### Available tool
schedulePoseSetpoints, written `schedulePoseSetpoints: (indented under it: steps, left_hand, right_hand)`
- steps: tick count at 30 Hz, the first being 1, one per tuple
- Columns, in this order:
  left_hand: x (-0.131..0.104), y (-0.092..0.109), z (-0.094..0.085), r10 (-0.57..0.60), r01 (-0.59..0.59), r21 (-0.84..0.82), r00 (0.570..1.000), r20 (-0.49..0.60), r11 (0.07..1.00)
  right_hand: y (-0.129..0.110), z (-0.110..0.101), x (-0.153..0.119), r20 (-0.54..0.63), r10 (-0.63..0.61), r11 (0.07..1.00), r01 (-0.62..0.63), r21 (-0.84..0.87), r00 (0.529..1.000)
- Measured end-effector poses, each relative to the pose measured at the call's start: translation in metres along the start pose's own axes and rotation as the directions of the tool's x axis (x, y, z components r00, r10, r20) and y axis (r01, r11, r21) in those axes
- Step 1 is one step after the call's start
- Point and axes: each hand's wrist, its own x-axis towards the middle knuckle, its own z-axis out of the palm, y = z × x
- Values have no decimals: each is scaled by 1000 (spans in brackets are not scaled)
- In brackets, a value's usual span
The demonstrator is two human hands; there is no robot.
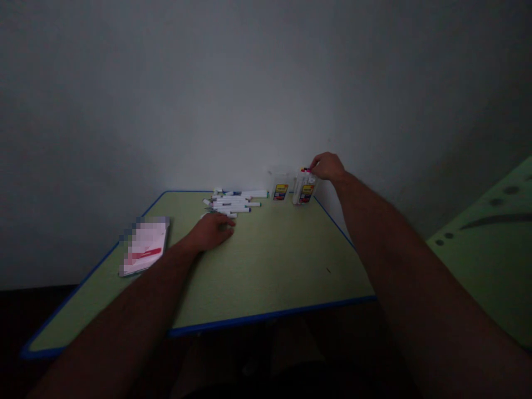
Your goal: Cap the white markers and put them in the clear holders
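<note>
Right now, right hand: your bare right hand (328, 165) bends down over the mouth of a clear plastic container with a yellow, red and blue label (306, 192), fingertips drawn together at the coloured caps; you may be pinching one, but I cannot tell.
Left hand: your bare left hand (213, 230) lies low over the pale green, blue-edged table (274, 266), fingers loosely curled, thumb apart; whether it touches a marker, I cannot tell.
Loose markers: slim white plastic markers with coloured caps (236, 204) lie flat in a loose pile just beyond your left hand, mostly sideways to you.
Handling at the caps: keep that wrist high and your fingertips vertical, taking one barrel at a time; a sideways push could tip the container, I judge.
Steadying: your left hand could brace the container's wall if it wobbles.
Container under right hand: upright, with white barrels packed inside and orange, pink and dark caps showing on top.
Neighbouring container: a second clear plastic container with a similar label (281, 187) stands upright between your hands, nearer the right; its contents are too dim to confirm.
</note>
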Motion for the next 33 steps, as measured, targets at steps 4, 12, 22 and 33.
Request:
schedulePoseSetpoints:
  steps: [4, 12, 22, 33]
  left_hand:
    - [0, 3, -2, -10, 10, 13, 1000, 9, 1000]
    - [0, 2, -1, -6, 6, 2, 1000, 6, 1000]
    - [0, 2, 0, -7, 7, -4, 1000, -15, 1000]
    - [0, 2, -1, -1, 1, 6, 1000, 4, 1000]
  right_hand:
    - [0, 1, -2, -19, 26, 1000, -26, 6, 999]
    - [1, 3, -3, -40, 27, 999, -26, 24, 999]
    - [3, 3, -1, -25, 7, 1000, -7, 2, 1000]
    - [1, 2, -4, -19, -24, 998, 23, -56, 1000]
